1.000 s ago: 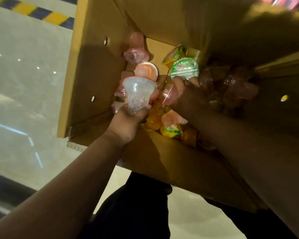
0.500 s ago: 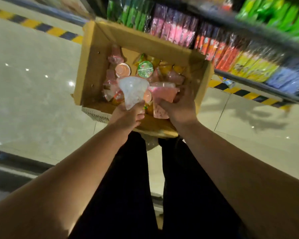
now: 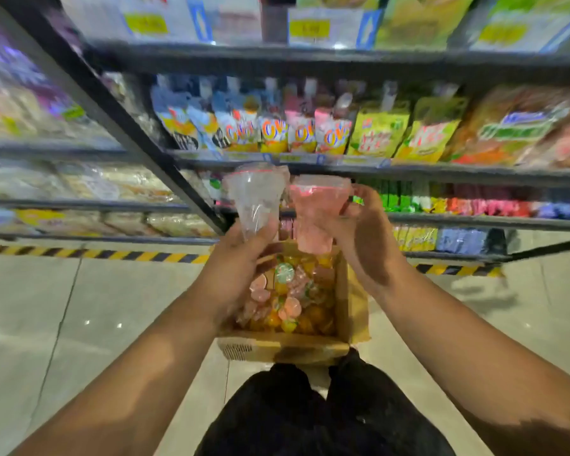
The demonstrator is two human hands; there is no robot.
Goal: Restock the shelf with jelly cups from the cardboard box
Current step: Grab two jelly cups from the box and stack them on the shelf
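Our left hand [image 3: 234, 274] grips a clear cone-shaped jelly cup [image 3: 255, 199]; our right hand [image 3: 359, 232] grips a pink one [image 3: 316, 209], raised before the shelf [image 3: 408, 172], above the cardboard box [image 3: 352, 311].

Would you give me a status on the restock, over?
Left hand holds clear jelly cup. Right hand holds pink jelly cup. No obstruction seen toward shelf.

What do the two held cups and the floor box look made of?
The clear cup: likely thin glossy plastic; the shelf shows through it. The pink cup: similar translucent plastic, tinted or pink-filled. The box: matte brown corrugated cardboard; fluted edge visible.
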